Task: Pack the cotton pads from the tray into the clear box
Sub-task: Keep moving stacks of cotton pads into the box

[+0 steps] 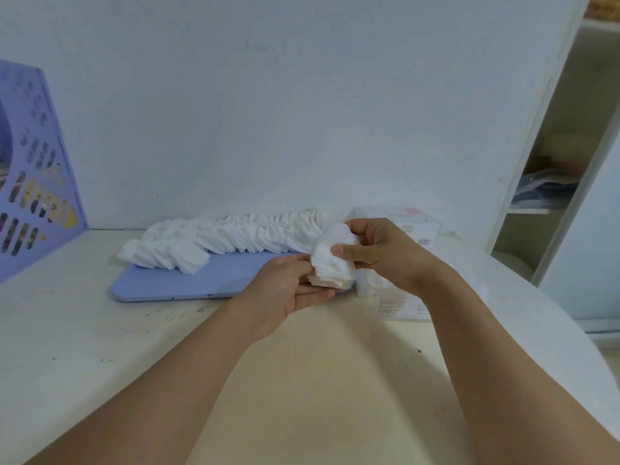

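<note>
Head view: both hands' fingers pinch cotton pads.

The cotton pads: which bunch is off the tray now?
The fanned stack held between the left hand and right hand. The long row lies on the blue tray.

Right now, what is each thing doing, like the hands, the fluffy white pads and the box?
Left hand: cradles the held stack from below, fingers curled round it.
Right hand: pinches the same stack from the top.
Held stack of cotton pads: fanned out, lifted off the tray.
Row of cotton pads: leaning in a long line on the tray.
Tray: flat on the table, near half bare.
Clear box: behind the hands, mostly hidden.
</note>
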`<state>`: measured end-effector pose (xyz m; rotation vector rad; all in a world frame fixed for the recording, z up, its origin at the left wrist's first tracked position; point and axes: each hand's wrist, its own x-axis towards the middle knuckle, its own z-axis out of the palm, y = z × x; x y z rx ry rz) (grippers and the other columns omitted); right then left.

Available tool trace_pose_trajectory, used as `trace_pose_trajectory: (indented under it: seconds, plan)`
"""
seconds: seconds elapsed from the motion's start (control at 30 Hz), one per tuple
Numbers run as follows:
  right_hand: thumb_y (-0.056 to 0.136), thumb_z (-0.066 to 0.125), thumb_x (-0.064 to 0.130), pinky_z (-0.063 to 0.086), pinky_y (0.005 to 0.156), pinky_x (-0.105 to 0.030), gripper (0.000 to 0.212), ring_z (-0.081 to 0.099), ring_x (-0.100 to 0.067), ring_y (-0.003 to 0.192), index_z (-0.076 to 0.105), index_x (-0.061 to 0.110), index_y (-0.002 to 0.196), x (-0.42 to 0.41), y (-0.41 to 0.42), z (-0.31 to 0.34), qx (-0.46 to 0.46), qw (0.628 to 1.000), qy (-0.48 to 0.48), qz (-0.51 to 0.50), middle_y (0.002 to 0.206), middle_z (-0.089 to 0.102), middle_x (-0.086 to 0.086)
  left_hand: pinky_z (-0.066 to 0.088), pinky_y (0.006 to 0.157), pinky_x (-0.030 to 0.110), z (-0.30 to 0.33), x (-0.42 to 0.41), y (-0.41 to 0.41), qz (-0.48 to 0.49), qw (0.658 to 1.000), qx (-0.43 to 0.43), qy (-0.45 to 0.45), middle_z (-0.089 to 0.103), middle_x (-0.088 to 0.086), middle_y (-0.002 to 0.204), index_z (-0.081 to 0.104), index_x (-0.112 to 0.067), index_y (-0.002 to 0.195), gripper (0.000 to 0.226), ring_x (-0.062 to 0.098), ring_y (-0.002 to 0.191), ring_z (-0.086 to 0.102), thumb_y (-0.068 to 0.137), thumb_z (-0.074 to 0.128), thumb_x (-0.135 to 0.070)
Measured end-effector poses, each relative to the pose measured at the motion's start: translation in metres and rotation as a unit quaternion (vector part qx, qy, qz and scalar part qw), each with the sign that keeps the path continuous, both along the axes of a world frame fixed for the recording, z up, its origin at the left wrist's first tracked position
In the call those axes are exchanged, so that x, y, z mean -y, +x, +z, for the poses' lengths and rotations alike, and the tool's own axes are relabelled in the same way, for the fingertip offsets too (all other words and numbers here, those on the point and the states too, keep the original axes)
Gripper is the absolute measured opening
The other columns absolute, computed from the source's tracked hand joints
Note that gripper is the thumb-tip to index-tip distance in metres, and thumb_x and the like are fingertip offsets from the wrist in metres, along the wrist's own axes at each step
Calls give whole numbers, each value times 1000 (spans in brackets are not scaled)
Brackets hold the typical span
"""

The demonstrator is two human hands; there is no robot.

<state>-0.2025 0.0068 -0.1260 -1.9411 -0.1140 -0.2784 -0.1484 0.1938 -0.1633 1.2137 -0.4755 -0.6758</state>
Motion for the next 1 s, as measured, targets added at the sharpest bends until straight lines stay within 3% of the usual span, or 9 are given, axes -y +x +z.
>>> trace_pose_trajectory:
  seconds: [0.2,0.33,0.53,0.83,0.9,1.0]
  plan:
    - [93,71,10,58,81,-38,18,72,-28,89,71,5,110,2,1,1,2,997,-70,-18,100,76,-15,62,84,32,-2,1,1,2,1000,2,16,74,17,114,64,0,123,29,28,104,73,102,44,0]
    - [95,70,12,46,63,-20,8,58,-7,68,70,8,102,1,-1,1,2,994,-112,-13,78,67,3,60,89,34,-4,-2,3,-2,999,9,34,73,16,117,64,-1,124,29,29,109,71,102,45,0]
    - [96,67,9,52,71,-26,14,65,-15,80,71,4,108,1,-3,3,-10,993,-117,12,97,73,-19,61,88,34,-4,-2,5,-5,999,7,41,74,17,113,66,0,119,29,29,106,72,101,44,2]
    - [94,70,11,57,80,-20,18,74,-16,94,72,7,112,-4,-1,1,-6,996,-86,-16,103,77,-6,60,90,35,-2,0,2,-1,1000,-30,1,71,21,119,61,5,126,33,32,111,70,102,38,3]
    - [93,72,12,54,76,-14,9,71,-12,86,73,17,100,-6,0,1,14,992,-117,-35,98,74,1,58,93,35,-1,0,1,-11,999,-34,-9,71,21,120,61,5,126,32,31,111,70,102,39,2]
    - [90,74,14,45,72,-8,15,58,-2,85,66,26,90,-10,3,1,64,973,-203,-85,100,60,8,57,94,33,-1,-2,0,-16,999,-44,-27,71,21,120,61,6,125,30,30,110,71,102,42,0]
